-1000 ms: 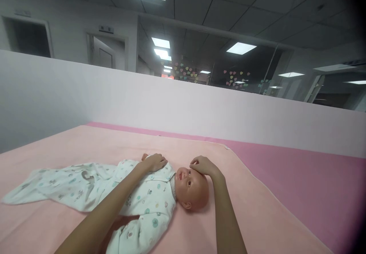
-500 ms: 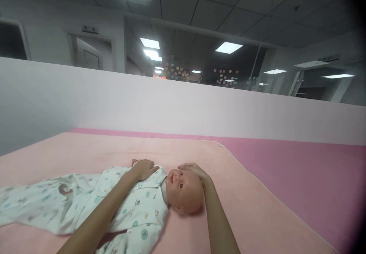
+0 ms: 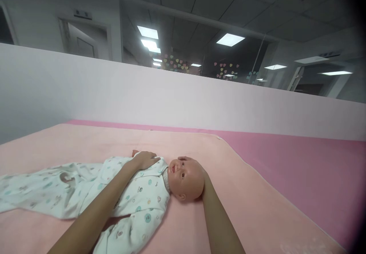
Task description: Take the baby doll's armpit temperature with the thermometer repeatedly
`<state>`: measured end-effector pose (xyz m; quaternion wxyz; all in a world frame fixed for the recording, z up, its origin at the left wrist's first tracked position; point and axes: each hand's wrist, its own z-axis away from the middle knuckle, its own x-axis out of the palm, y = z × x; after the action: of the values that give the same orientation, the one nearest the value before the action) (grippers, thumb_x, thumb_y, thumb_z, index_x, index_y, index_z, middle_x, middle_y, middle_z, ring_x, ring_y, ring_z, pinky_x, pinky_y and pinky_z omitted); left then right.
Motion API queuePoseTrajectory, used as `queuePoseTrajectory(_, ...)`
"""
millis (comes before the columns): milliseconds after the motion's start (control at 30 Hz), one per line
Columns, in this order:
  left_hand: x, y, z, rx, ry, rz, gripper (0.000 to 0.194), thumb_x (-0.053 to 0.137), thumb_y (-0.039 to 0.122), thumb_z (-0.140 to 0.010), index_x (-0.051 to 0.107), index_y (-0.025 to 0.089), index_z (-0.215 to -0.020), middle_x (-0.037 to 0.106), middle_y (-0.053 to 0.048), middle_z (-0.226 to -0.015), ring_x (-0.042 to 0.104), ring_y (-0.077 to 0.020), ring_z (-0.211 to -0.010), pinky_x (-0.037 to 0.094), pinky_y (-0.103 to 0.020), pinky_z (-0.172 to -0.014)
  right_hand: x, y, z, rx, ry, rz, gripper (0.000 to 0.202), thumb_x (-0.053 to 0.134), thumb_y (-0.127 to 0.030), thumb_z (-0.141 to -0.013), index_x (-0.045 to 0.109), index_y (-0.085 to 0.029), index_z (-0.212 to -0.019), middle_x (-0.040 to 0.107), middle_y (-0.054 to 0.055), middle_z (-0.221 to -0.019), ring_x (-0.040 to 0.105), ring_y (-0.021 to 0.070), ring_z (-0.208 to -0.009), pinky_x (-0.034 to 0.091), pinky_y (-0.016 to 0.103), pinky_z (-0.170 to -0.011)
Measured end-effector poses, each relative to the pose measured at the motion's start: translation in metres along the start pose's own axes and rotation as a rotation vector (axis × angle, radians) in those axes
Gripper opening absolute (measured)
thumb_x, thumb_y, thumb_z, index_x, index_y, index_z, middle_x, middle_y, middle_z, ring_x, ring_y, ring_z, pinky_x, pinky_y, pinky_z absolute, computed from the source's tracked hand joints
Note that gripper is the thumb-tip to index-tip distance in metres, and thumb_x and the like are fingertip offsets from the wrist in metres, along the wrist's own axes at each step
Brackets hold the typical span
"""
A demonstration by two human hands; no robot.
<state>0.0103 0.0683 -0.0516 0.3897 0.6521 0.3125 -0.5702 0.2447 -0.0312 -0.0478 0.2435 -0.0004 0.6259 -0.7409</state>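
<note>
A baby doll (image 3: 187, 179) lies on its back, head to the right, dressed in a white printed sleepsuit (image 3: 148, 193). My left hand (image 3: 145, 160) rests flat over the doll's upper chest near the far shoulder, fingers extended. Behind the crown and far side of the bald head is my right hand (image 3: 200, 167), cupped around it. Only the fingertips, beside the doll's far cheek, and the back of that hand show; the palm is hidden by the head. The doll's far small hand (image 3: 135, 152) pokes out beyond my left wrist.
A peach blanket (image 3: 243, 208) is spread beneath the doll over a pink mat (image 3: 300, 166). A white padded wall (image 3: 171, 98) runs along the back. Beyond it are a glass partition with heart stickers (image 3: 177, 63) and a door (image 3: 85, 44).
My right hand has slid from the far side of the doll's head to farther behind it, its fingers now mostly hidden. The left hand stays on the chest. The view has tilted down slightly.
</note>
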Motion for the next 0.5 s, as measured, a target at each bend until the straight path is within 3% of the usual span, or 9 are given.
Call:
queuePoseTrajectory(67, 0.001, 0.000, -0.001, -0.005, -0.001, -0.002, 0.063, 0.022, 0.063, -0.080, 0.065, 0.020, -0.099, 0.065, -0.013, -0.104, 0.058, -0.0304, -0.096, 0.038, -0.040, -0.082, -0.001, 0.007, -0.002, 0.045, -0.093, -0.379, 0.060, 0.027, -0.062, -0.083, 0.055, -0.018, -0.113, 0.063, 0.010, -0.109, 0.063, 0.0241, -0.089, 0.047, 0.035, -0.073)
queuePoseTrajectory(100, 0.001, 0.000, -0.002, -0.008, -0.001, -0.003, 0.062, 0.023, 0.063, -0.080, 0.065, 0.020, -0.099, 0.065, -0.013, -0.104, 0.058, -0.0305, -0.096, 0.038, -0.040, -0.082, 0.000, 0.010, -0.003, 0.025, -0.061, -0.475, 0.061, 0.026, -0.063, -0.082, 0.051, -0.020, -0.117, 0.060, 0.010, -0.114, 0.062, 0.0236, -0.092, 0.047, 0.036, -0.075)
queuePoseTrajectory(200, 0.000, 0.000, -0.002, -0.023, -0.005, -0.003, 0.061, 0.025, 0.063, -0.080, 0.065, 0.021, -0.098, 0.065, -0.013, -0.105, 0.058, -0.0305, -0.097, 0.038, -0.041, -0.082, 0.002, 0.015, -0.007, -0.107, 0.059, -0.583, 0.061, 0.023, -0.063, -0.083, 0.042, -0.023, -0.125, 0.048, 0.007, -0.130, 0.056, 0.0206, -0.106, 0.046, 0.036, -0.082)
queuePoseTrajectory(333, -0.001, 0.002, -0.001, -0.018, -0.001, -0.010, 0.061, 0.024, 0.063, -0.080, 0.064, 0.021, -0.099, 0.065, -0.013, -0.106, 0.058, -0.0297, -0.098, 0.039, -0.040, -0.083, 0.001, 0.018, -0.013, -0.199, 0.066, -0.747, 0.054, 0.033, -0.058, -0.083, 0.047, -0.023, -0.121, 0.041, 0.005, -0.137, 0.049, 0.0194, -0.116, 0.043, 0.033, -0.089)
queuePoseTrajectory(400, -0.002, 0.003, -0.001, -0.015, -0.007, -0.013, 0.061, 0.024, 0.062, -0.080, 0.064, 0.021, -0.099, 0.065, -0.013, -0.106, 0.058, -0.0294, -0.097, 0.039, -0.040, -0.082, -0.002, 0.022, -0.015, -0.167, 0.006, -0.813, 0.054, 0.036, -0.060, -0.081, 0.048, -0.023, -0.120, 0.046, 0.006, -0.132, 0.052, 0.0218, -0.112, 0.043, 0.037, -0.089)
queuePoseTrajectory(500, -0.004, 0.004, 0.000, -0.028, -0.019, -0.018, 0.062, 0.024, 0.063, -0.080, 0.065, 0.020, -0.097, 0.066, -0.013, -0.104, 0.059, -0.0298, -0.096, 0.039, -0.040, -0.082, -0.008, 0.030, -0.018, 0.031, -0.212, -0.842, 0.063, 0.036, -0.066, -0.077, 0.050, -0.019, -0.118, 0.055, 0.011, -0.120, 0.056, 0.0284, -0.104, 0.042, 0.046, -0.086)
